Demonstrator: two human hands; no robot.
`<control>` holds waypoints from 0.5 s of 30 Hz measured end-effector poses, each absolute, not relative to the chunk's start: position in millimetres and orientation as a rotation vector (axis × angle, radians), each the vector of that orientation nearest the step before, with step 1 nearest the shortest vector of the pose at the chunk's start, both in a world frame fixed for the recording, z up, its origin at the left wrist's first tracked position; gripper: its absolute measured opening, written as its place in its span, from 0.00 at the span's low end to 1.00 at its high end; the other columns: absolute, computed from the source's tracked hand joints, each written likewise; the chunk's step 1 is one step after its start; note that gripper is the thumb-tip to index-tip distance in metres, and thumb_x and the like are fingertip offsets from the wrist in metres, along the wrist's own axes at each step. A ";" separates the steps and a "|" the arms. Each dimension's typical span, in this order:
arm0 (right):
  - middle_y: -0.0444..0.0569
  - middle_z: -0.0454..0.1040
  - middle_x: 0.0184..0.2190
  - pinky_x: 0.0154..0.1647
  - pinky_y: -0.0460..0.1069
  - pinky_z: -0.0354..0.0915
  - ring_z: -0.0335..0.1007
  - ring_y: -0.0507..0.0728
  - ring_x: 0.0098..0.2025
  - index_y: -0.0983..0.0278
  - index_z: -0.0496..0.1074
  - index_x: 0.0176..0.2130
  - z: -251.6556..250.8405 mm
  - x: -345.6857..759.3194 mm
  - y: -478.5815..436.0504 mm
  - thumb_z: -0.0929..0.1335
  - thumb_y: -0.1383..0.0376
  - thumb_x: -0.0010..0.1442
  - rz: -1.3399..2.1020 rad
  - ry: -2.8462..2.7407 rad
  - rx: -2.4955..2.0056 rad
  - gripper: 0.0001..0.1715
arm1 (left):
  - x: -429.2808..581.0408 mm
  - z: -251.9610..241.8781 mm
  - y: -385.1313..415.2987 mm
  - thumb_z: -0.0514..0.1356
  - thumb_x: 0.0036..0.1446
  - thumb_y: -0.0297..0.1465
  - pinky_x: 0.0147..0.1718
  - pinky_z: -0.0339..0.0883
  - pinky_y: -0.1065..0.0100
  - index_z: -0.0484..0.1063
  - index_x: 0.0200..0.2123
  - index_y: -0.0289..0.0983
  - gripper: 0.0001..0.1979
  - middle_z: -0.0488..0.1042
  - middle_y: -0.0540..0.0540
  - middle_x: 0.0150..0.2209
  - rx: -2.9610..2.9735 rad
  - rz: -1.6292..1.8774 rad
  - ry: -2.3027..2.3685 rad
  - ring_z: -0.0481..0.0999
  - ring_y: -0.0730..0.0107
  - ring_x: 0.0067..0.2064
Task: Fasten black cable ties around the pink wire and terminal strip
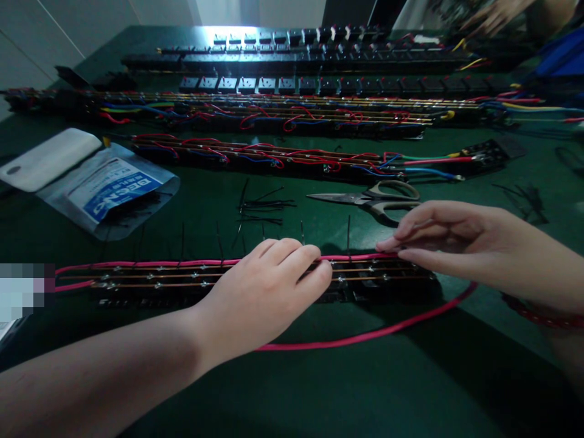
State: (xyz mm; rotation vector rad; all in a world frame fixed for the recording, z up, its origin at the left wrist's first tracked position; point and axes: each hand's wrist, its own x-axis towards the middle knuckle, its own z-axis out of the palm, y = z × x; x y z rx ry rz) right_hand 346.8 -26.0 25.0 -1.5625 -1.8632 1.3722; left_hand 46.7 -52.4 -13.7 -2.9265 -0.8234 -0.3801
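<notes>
A long black socket strip [387,289] with bare copper bars lies across the near part of the table. A red cable [182,263] runs along its far edge, and several black cable ties [349,234] stand up beside it. My left hand [274,283] lies over the middle of the strip, fingers curled onto the cable and partly hiding it. At the strip's right end, my right hand [465,240] pinches at the cable with thumb and fingers; the exact contact is partly hidden. From there the cable loops back toward me and passes under my left arm.
Scissors [365,198] and loose cable ties [269,204] lie beyond the strip. A plastic bag [123,194] of ties is at left. More wired strips [255,152] fill the far side of the green table [319,389]. Another person's hand [497,15] is at the far right.
</notes>
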 end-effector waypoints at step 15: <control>0.54 0.82 0.39 0.37 0.50 0.76 0.80 0.57 0.39 0.62 0.75 0.39 26.8 345.7 -25.4 0.76 0.48 0.52 1.342 -1.901 -1.565 0.24 | 47.3 -13.5 -52.0 0.56 0.68 0.26 0.49 0.72 0.59 0.67 0.57 0.34 0.15 0.71 0.42 0.54 -2.928 -0.378 -0.820 0.71 0.60 0.53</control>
